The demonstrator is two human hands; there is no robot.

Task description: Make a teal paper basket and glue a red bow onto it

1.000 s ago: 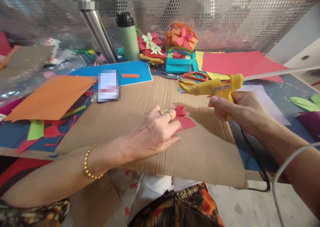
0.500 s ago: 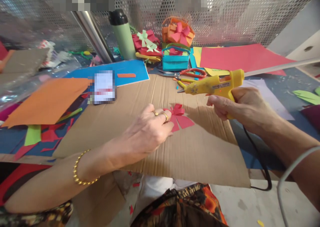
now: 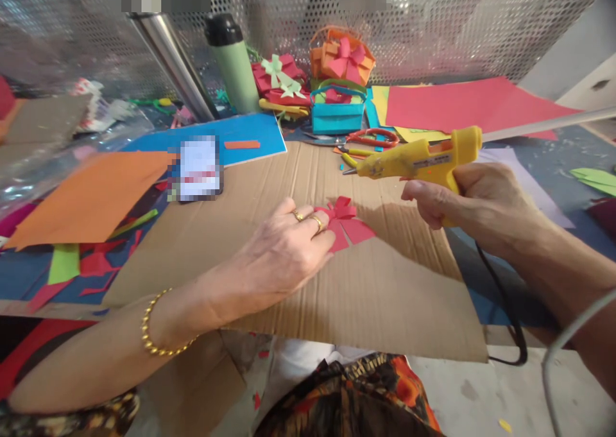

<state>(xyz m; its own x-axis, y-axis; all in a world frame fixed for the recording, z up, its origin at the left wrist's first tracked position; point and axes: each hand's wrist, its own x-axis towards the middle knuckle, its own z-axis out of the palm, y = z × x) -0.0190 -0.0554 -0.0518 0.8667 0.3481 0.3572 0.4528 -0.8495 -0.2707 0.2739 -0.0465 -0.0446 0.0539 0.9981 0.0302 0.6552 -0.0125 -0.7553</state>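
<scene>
My left hand (image 3: 289, 248) rests on the cardboard sheet (image 3: 385, 296), its closed fingers on the left side of a red paper bow (image 3: 353, 228). The fingertips and the part of the bow under them are hidden. To the right, my right hand (image 3: 462, 199) is wrapped round the handle of a yellow glue gun (image 3: 409, 158). The gun is above the cardboard, its metal nozzle pointing left, behind the bow and apart from it. A black cord hangs below the right hand.
Behind the cardboard are red-handled scissors (image 3: 373, 137), a teal paper bag (image 3: 337, 116) and a green bottle (image 3: 235, 68). A phone (image 3: 198, 167) and orange paper (image 3: 96, 196) lie left. Red paper (image 3: 471, 106) lies at the back right.
My right hand and the glue gun have shifted slightly right. My left hand stays on the red bow, almost unmoved.
</scene>
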